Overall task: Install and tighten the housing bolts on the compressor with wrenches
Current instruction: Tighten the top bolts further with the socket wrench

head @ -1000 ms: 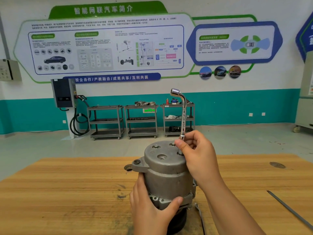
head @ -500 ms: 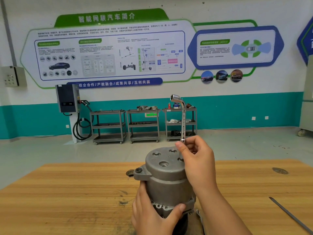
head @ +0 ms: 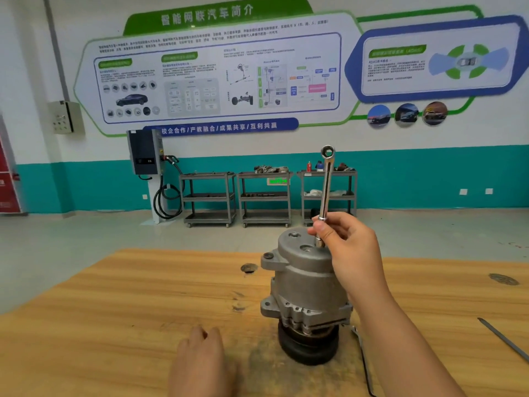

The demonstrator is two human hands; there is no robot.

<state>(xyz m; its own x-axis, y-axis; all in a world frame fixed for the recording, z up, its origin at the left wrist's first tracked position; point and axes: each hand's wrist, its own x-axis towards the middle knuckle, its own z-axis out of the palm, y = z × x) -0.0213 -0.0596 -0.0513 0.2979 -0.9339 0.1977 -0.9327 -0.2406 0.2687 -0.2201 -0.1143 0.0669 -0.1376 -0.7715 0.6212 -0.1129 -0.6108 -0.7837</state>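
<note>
A grey metal compressor [head: 307, 285] stands upright on its black pulley on the wooden table [head: 114, 325]. A chrome L-shaped socket wrench [head: 326, 184] stands upright on the right side of the housing's top face, its bent socket end pointing toward me. My right hand [head: 347, 247] pinches the lower shaft of the wrench just above the housing. My left hand [head: 201, 359] rests flat on the table to the left of the compressor, apart from it and holding nothing. The bolt under the wrench is hidden.
A second wrench [head: 362, 359] lies on the table just right of the compressor's base. A thin metal rod [head: 503, 339] lies near the table's right edge. Grey tool carts [head: 266, 196] and a wall charger [head: 144, 153] stand far behind.
My left hand let go of the compressor body and dropped to the table on the left. The wrench has turned, so its bent end now faces me. The camera shifted left.
</note>
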